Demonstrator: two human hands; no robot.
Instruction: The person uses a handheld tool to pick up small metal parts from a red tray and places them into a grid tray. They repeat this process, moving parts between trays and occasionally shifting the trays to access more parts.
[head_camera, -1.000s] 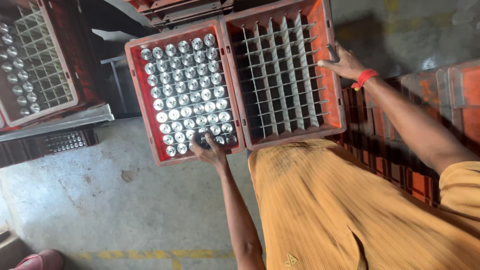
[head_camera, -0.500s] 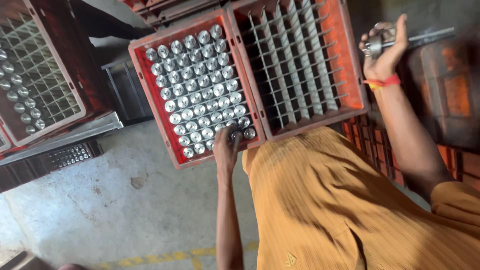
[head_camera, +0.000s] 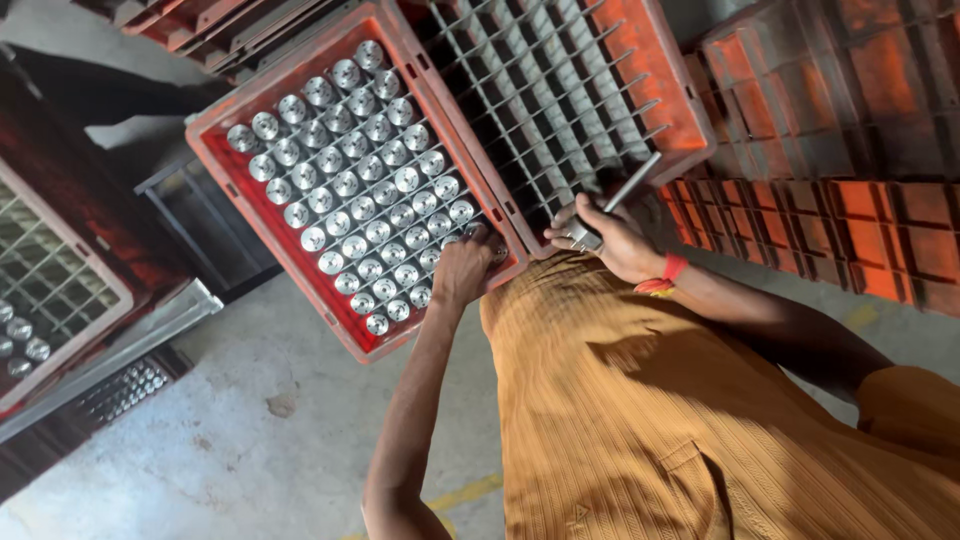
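- Two crates sit side by side, touching along one wall, in front of the person.
- The left crate (head_camera: 262, 262) is filled with rows of metal parts (head_camera: 352, 190) standing upright in its cells.
- The right crate (head_camera: 680, 110) holds a wire divider grid (head_camera: 540, 90).
- The left hand (head_camera: 462, 268) rests on the near corner of the left crate, over the last parts.
- The right hand (head_camera: 610, 240) lies at the near edge of the right crate, gripping a metal rod (head_camera: 622, 198) that slants up over the grid.
- More stacked crates (head_camera: 850, 150) stand to the right.
- Another grid crate (head_camera: 45, 290) lies far left, on a lower rack (head_camera: 150, 330).
- The concrete floor (head_camera: 230, 450) is below.
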